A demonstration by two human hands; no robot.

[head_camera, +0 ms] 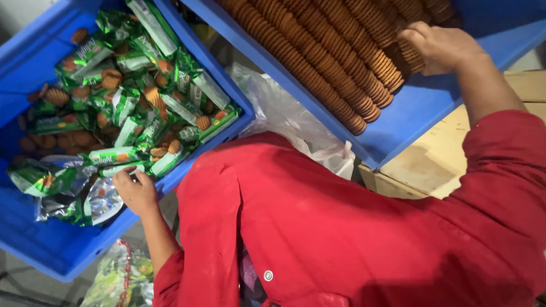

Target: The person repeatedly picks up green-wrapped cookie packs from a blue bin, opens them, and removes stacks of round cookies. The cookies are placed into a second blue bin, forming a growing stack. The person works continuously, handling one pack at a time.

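My left hand reaches over the near rim of a blue crate on the left, fingers curled on a green packet. The crate holds several green biscuit packets, loose round biscuits and torn wrappers. My right hand is at the upper right, closed around a short stack of brown biscuits at the end of a row. Long rows of biscuits stand on edge in a second blue crate. My red sleeves and shirt fill the lower middle.
A crumpled clear plastic bag lies between the two crates. A pale wooden surface sits under the right crate. More wrapper scraps in a clear bag lie on the floor at the bottom left.
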